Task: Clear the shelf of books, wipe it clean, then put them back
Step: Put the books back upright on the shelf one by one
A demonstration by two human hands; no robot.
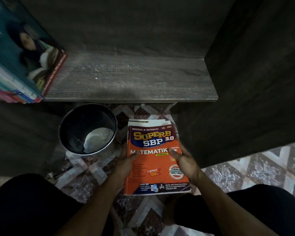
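- Holding an orange maths workbook (156, 159) by its 2 long edges, the left hand (126, 163) and the right hand (184, 160) are each clamped on it, thumbs on the cover and fingers underneath.
- At least 1 more book peeks out from beneath its far end, so this looks like a small stack (148, 121) over the patterned floor (245, 167).
- The shelf board (126, 79) is bare across its middle and right; a leaning row of books (20, 65) is at its left end.
- Pale specks and streaks show on the board, though in this dim light I cannot tell whether they are dust or wood grain.
- A dark bucket (88, 128) sits just left of the workbook with a whitish cloth (99, 138) inside.
- My judgement: clearing is partly done, or refilling has begun; the frame does not say whether the workbook is coming off or going back.
- If wiping is not yet done, the left-hand books must also come out first.
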